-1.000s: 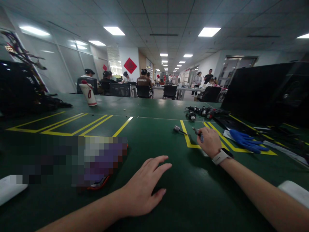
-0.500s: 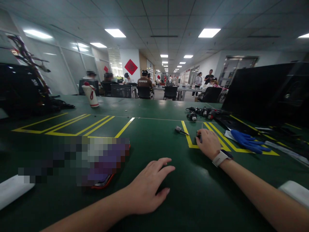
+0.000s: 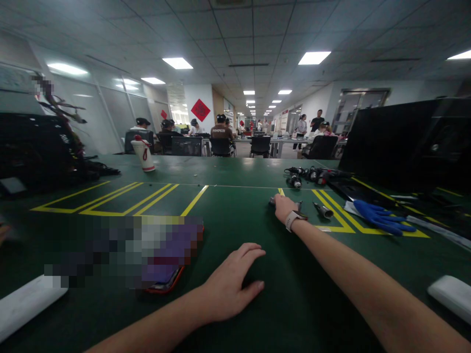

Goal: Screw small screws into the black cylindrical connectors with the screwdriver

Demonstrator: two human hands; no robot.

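Observation:
My right hand (image 3: 285, 209), with a pale-strapped watch on the wrist, reaches far out over the green table (image 3: 235, 215). Its fingers are closed around a small metal tool bit (image 3: 272, 201), whose thick dark head shows just left of the fingers; the rest is mostly covered. To the right of that hand lies a metal socket-like piece (image 3: 325, 211) with a thin shank, its wide end toward me. My left hand (image 3: 233, 282) rests near the table's front, fingers spread and thumb apart, holding nothing. Left of it is a purple pouch-like item (image 3: 169, 260) with a red edge, partly pixelated.
Yellow tape outlines (image 3: 195, 201) mark the table. A blue glove (image 3: 379, 215) and a cluster of dark metal-and-cable parts (image 3: 296, 180) lie right. A white cup (image 3: 143, 154) stands far left. White objects (image 3: 451, 294) sit near both front corners. People (image 3: 221, 131) sit at desks beyond.
My right hand has moved left to the tool bit. The socket-like piece now lies in view near where that hand was. My left hand stays almost still; the view has tilted slightly up.

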